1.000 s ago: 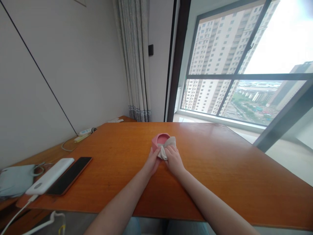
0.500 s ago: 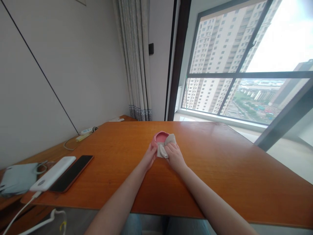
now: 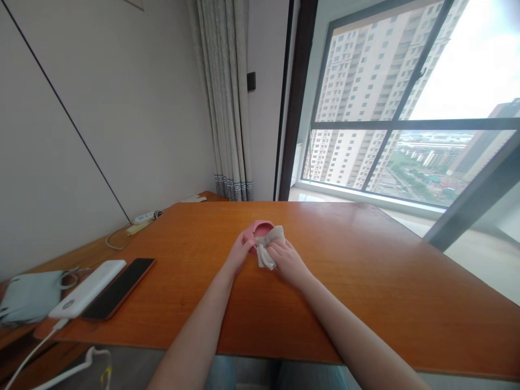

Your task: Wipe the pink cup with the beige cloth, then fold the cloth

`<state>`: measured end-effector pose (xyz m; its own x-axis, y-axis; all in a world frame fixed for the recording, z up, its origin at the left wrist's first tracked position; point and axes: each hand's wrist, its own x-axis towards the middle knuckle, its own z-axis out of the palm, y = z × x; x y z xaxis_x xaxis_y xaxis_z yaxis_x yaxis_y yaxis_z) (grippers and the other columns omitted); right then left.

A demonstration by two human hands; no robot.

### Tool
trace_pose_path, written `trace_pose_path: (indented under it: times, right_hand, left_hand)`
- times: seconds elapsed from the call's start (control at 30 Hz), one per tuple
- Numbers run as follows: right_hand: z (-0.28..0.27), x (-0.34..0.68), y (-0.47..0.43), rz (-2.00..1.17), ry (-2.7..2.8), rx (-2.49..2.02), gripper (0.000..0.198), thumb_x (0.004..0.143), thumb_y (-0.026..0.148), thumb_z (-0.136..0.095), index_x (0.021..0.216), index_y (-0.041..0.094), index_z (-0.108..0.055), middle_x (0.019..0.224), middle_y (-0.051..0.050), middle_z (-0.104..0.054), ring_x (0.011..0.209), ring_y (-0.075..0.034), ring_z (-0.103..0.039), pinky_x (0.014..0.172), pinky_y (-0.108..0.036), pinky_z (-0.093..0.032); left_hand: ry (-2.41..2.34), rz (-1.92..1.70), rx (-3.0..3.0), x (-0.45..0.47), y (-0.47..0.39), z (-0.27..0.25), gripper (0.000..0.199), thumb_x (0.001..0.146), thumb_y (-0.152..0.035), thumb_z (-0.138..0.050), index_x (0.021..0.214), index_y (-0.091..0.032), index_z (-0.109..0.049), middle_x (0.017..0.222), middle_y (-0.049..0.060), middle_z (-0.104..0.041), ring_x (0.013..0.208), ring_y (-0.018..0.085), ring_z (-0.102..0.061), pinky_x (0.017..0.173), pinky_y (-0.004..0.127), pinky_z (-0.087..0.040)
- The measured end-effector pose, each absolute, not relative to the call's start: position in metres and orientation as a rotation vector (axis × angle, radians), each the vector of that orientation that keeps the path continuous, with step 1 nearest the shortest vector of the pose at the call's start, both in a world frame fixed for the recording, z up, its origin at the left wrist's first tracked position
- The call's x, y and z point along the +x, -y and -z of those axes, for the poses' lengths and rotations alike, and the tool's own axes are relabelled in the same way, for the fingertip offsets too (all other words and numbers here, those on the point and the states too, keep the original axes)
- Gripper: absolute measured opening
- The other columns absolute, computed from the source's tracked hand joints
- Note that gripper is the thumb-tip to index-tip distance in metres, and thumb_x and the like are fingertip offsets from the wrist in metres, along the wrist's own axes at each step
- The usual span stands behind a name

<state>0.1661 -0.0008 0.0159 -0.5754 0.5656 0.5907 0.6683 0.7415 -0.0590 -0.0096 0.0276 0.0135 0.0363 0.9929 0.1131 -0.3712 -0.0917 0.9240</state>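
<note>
Over the middle of the table, my left hand (image 3: 238,253) grips the left side of a small pink bowl-shaped item (image 3: 260,226), whose hollow faces me. Its exact kind I cannot make out. In my right hand (image 3: 289,261) is a crumpled whitish cloth (image 3: 266,259), with the fingers closed on its right side. The cloth lies against the lower right of the pink item and covers part of its rim and inside. One end of the cloth hangs down between the hands.
On the table's left side lie a white power bank (image 3: 89,290) with a cable and a dark phone (image 3: 119,287). Beyond them are a grey pouch (image 3: 34,295) and a power strip (image 3: 143,218). A curtain (image 3: 227,108) and a window stand behind the table (image 3: 365,281).
Both hands have shifted slightly left with the pink item and the cloth. The cloth now sits lower and more spread across the item's front.
</note>
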Motion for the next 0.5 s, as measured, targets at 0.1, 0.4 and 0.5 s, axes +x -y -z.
trace_pose_path:
  times: [0.1,0.4,0.5]
  right_hand:
    - [-0.01,0.158,0.003,0.276,2.31,-0.999,0.015,0.09,0.017,-0.041,0.087,0.019,-0.056,0.088,-0.006,-0.059,0.09,-0.02,-0.048,0.083,-0.034,-0.036]
    - [-0.004,0.156,0.0,0.166,2.218,-1.059,0.011,0.088,0.018,-0.044,0.09,0.017,-0.055,0.09,-0.007,-0.059,0.089,-0.022,-0.048,0.077,-0.034,-0.038]
    - [-0.015,0.159,-0.002,0.159,2.306,-0.985,0.01,0.087,0.021,-0.046,0.089,0.018,-0.055,0.091,-0.007,-0.059,0.092,-0.021,-0.049,0.083,-0.034,-0.038]
  left_hand:
    - [-0.88,-1.441,1.046,-0.01,-0.029,-0.012,0.038,0.064,-0.038,-0.074,0.094,-0.016,-0.064,0.091,0.006,-0.066,0.087,0.018,-0.059,0.075,0.024,-0.043]
    - [-0.73,-1.521,0.851,0.025,-0.014,-0.006,0.047,0.064,-0.034,-0.075,0.103,-0.02,-0.055,0.095,0.002,-0.064,0.085,0.014,-0.059,0.08,0.026,-0.044]
    - [-0.764,-1.475,0.927,0.007,-0.018,-0.013,0.043,0.067,-0.035,-0.072,0.103,-0.018,-0.057,0.085,0.001,-0.063,0.074,0.012,-0.058,0.069,0.023,-0.044]
